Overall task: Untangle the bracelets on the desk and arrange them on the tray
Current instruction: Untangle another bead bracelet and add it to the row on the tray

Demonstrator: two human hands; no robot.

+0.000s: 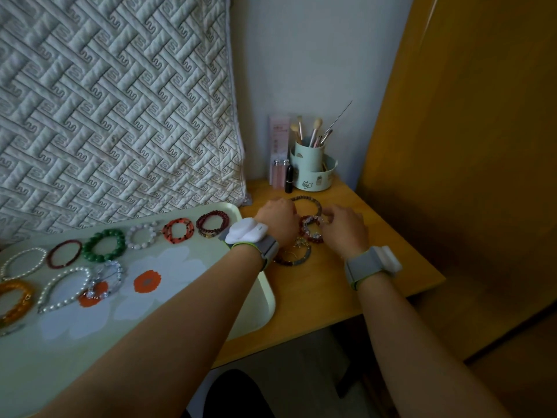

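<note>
At your far left, on the flower-printed tray [256, 300], the sorted bracelets lie apart from one another: an amber bracelet [13, 301] at the edge, a pearl bracelet [22, 262] above it, a thin dark red bracelet [64, 254], a green bead bracelet [104, 244], a pale bead bracelet [142, 235], an orange bracelet [177, 230] and a coiled maroon bracelet [212, 223] nearest the tray's right rim. In a nearer row lie a long pearl strand [64, 289] and a clear crystal bracelet [105, 280].

Your left hand [277, 221] reaches past the tray's right rim onto the wooden worktop [316, 294], knuckles up and fingers curled down; whether they grip anything I cannot tell. Just right of it lies the tangled heap [297, 251]: a dark bead bracelet [310, 202] ringed behind both hands, a red bead bracelet [310, 226] between your hands, and a brown and grey loop [304, 257] nearer you beside your left wrist.

Your right hand [345, 227] sits at the heap's right side, its fingertips pinching the red bead bracelet.

Behind the heap stand lipstick tubes [281, 175] and a mint brush holder [313, 167].
</note>
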